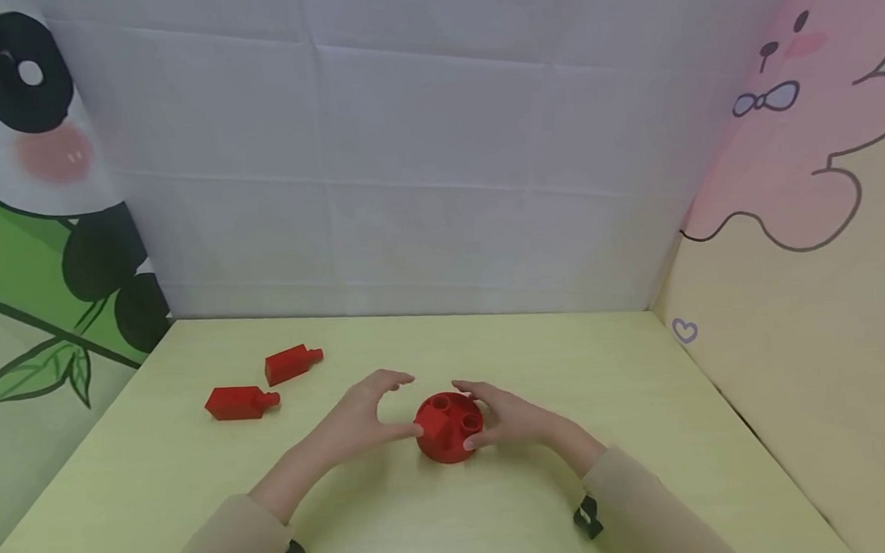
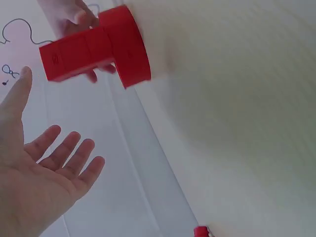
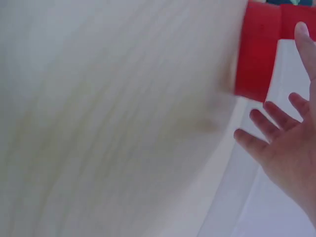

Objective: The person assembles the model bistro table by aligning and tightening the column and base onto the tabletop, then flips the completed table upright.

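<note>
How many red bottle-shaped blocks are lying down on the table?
2. The nearer block lies on the left side of the table; the farther block lies beyond it, slightly to the right. No others seem hidden.

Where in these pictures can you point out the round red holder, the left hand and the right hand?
Round red holder [image 1: 450, 455]: head view, near rim.
Left hand [image 2: 42, 185]: left wrist view, palm.
Right hand [image 3: 291, 153]: right wrist view, palm.
</note>
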The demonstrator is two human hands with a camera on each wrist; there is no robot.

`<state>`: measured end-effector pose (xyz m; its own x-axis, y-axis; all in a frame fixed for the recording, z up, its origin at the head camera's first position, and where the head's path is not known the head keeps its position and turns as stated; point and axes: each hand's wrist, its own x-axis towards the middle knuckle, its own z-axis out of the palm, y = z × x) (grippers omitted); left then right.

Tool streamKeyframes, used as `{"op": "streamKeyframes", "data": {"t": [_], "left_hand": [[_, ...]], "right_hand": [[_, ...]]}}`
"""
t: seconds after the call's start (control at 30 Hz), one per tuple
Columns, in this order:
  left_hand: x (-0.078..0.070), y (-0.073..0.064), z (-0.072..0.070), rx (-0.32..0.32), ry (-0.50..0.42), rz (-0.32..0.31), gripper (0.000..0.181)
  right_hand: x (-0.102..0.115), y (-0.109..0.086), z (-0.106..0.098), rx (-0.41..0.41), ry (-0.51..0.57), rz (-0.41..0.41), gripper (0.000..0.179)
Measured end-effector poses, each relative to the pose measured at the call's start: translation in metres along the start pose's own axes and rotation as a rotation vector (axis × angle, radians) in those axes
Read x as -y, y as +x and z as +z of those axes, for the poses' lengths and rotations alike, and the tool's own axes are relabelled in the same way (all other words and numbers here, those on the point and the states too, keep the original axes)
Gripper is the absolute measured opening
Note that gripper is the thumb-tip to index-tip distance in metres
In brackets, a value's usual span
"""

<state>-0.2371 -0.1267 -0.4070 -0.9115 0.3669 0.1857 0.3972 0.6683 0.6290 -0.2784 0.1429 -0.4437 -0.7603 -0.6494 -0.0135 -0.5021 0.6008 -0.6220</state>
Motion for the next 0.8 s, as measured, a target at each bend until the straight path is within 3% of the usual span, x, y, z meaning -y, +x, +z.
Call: {"op": "streamKeyframes", "data": {"t": [0.13, 0.3, 0.5, 0.8], "left_hand": [[0.025, -0.009, -0.027, -0.044, 0.084, 0.006, 0.074], [0.060, -0.020, -0.058, -0.090, 0.188, 0.026, 0.082], [0.104, -0.029, -0.087, -0.123, 0.303, -0.069, 0.089], [0.162, -0.046, -0.112, -0.125, 0.315, -0.154, 0.096]], "right_hand": [[0.021, -0.007, 0.001, -0.122, -0.012, -0.022, 0.080], [0.047, -0.012, 0.007, -0.190, 0.059, -0.034, 0.075], [0.072, -0.012, 0.018, -0.256, 0.095, -0.044, 0.066], [0.094, -0.009, 0.031, -0.374, 0.067, -0.003, 0.055]]}}
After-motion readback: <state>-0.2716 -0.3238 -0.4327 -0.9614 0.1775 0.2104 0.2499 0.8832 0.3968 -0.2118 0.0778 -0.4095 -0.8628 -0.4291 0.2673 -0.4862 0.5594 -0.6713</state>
